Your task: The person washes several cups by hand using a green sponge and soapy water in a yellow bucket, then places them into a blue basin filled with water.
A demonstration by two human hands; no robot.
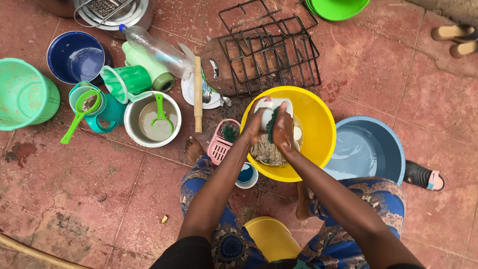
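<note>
— Scrubbing looks like the step in hand: the left hand clasps a white container over the yellow basin, and the right hand is closed on a dark green scouring pad pressed against it.

— So both hands are together, each clamped on something?

— Yes, touching across the container. It sits above the basin's murky wash water, where other whitish pieces lie.

— What would the next move call for?

— As a judgement, turning the container in the left hand so the pad meets an unscrubbed face, with a firm hold, since it is likely slippery. The blue-grey basin of clear water just beside the yellow one seems the place for rinsing.

— And further out?

— A pink basket and a small blue-filled cup stand near the person's bare foot. Beyond the basin lies a black wire rack. To the left are a wooden stick, a steel pot with a green ladle in it, a clear plastic bottle, a blue bowl and a green bucket.

— The surface?

— Worn red floor tiles, stained and cracked; it looks like an outdoor yard. Sandals lie at the far right.
</note>
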